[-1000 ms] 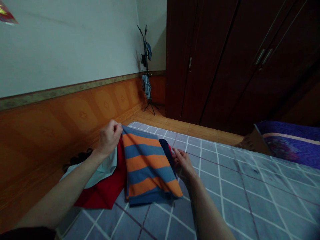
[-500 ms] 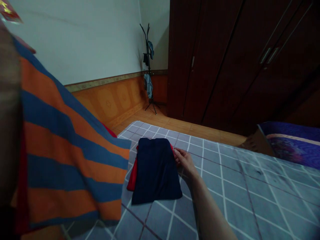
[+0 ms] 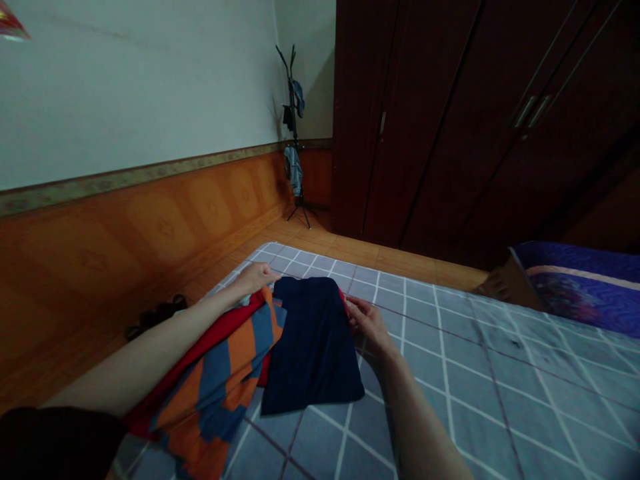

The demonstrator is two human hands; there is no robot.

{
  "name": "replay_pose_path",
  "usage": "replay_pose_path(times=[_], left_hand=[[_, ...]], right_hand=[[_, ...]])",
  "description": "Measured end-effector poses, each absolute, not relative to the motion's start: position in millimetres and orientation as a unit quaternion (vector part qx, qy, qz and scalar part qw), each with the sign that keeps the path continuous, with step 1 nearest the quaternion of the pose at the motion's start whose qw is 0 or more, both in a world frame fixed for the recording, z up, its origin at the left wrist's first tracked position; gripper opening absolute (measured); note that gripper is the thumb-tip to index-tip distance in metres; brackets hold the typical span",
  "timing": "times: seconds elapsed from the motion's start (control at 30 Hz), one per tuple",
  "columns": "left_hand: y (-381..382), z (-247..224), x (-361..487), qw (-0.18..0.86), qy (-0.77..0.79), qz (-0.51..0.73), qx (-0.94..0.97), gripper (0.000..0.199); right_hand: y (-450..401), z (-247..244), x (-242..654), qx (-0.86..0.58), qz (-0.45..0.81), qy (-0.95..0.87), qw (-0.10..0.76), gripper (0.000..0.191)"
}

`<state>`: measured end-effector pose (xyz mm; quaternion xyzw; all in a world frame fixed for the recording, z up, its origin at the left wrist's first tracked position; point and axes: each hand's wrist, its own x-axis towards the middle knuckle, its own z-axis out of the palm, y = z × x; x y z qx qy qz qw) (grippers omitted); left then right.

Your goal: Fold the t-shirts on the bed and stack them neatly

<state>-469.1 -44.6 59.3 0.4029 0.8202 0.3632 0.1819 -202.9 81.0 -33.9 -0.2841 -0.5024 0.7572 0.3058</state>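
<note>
A dark navy folded cloth (image 3: pixel 313 347) lies flat on the checked bed, with red fabric showing at its left and right edges. Beside it on the left, an orange-and-blue striped garment (image 3: pixel 227 367) with red fabric along it hangs in loose folds and overlaps the navy cloth's left edge. My left hand (image 3: pixel 256 277) is closed in a pinch at the navy cloth's upper left corner, by the striped garment's top end. Its fingertips partly hide what they grip. At the right edge my right hand (image 3: pixel 369 321) pinches the red cloth (image 3: pixel 343 298) under the navy one.
The bed's grey checked sheet (image 3: pixel 450 353) stretches to the right. A purple patterned item (image 3: pixel 585 283) and a cardboard piece (image 3: pixel 527 283) are at the far right. Beyond the bed stand a dark wardrobe (image 3: pixel 430 120) and a coat rack (image 3: pixel 295 127). Dark objects (image 3: pixel 157 313) sit left of the bed.
My left hand has come from high on the left down to the navy cloth's corner, bringing the raised striped garment down into folds beside it. My right hand has hardly moved.
</note>
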Motion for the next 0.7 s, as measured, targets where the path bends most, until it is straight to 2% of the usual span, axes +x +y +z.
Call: replay_pose_path(times=[0.13,0.2,0.37,0.7], left_hand=[[-21.3,23.3,-469.0,0.115,0.854,0.227,0.454,0.023],[-16.0,17.2,-469.0,0.090,0.860,0.177,0.471,0.026],[-18.1,13.4,-464.4,0.028,0.867,0.096,0.489,0.015],[-49.7,30.2,-441.1,-0.084,0.827,0.053,0.554,0.036]], right_hand=[[81.7,-32.7,-202.6,-0.285,0.755,-0.507,0.304,0.054],[81.6,-32.7,-203.3,-0.288,0.755,-0.506,0.303,0.054],[79.6,-30.7,-204.3,-0.289,0.758,-0.500,0.304,0.056],[79.8,-26.5,-203.1,-0.299,0.741,-0.513,0.315,0.053]])
